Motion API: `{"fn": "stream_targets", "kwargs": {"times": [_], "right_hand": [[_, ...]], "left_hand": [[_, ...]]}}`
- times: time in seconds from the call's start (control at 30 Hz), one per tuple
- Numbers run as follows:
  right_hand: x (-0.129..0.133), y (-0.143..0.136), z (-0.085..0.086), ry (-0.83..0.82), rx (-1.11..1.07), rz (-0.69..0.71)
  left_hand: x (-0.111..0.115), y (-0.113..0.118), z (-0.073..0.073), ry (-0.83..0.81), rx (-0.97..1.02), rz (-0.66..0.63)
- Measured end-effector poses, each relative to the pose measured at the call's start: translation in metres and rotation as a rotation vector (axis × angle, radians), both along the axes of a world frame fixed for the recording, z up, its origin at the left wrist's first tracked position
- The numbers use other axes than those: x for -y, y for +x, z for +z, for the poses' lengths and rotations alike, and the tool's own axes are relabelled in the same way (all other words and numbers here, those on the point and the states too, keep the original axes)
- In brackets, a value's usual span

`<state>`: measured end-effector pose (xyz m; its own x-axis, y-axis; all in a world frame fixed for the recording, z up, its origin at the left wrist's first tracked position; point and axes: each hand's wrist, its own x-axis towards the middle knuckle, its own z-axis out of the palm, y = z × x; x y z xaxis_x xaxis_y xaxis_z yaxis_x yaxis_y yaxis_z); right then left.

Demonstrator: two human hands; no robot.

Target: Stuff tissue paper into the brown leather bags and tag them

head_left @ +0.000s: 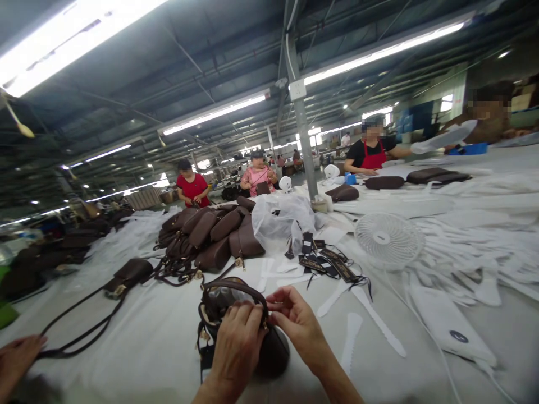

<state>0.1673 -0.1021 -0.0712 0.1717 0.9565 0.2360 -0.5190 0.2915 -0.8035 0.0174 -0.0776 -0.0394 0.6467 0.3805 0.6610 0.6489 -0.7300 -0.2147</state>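
Note:
A dark brown handbag (273, 356) with a raised handle lies on the table in front of me, its opening showing a grey inner wrapping. My left hand (239, 342) is closed over the bag's rim, fingers bent against it. At the bag's right side my right hand (297, 320) pinches at the base of the handle, near a small gold fitting. What sits between those fingertips is too small to make out. Gold charms and a black tag hang at the bag's left side.
Brown bags (214, 230) are heaped behind. Black tags (332, 264), a white fan (389, 241), a power bank (452, 331) and white strips lie to the right. At the left edge another person's hand (19, 356) holds the strap of a bag (132, 275). Several people work beyond.

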Motion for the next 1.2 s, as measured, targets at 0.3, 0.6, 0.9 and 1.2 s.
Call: {"fn": "stream_targets", "kwargs": {"times": [0.3, 0.6, 0.9, 1.2], "right_hand": [[0.003, -0.012, -0.008, 0.039, 0.169, -0.031], [-0.003, -0.027, -0.027, 0.051, 0.756, -0.310], [-0.003, -0.019, -0.026, 0.065, 0.835, -0.363], [0.011, 0.016, -0.021, 0.053, 0.927, -0.347]], "left_hand": [[-0.005, -0.008, 0.016, -0.161, 0.181, -0.159], [-0.003, -0.006, 0.024, -0.420, 0.212, -0.081], [-0.027, -0.019, 0.020, 0.045, 0.220, 0.108], [-0.037, -0.045, 0.017, -0.083, 0.487, 0.160]]}}
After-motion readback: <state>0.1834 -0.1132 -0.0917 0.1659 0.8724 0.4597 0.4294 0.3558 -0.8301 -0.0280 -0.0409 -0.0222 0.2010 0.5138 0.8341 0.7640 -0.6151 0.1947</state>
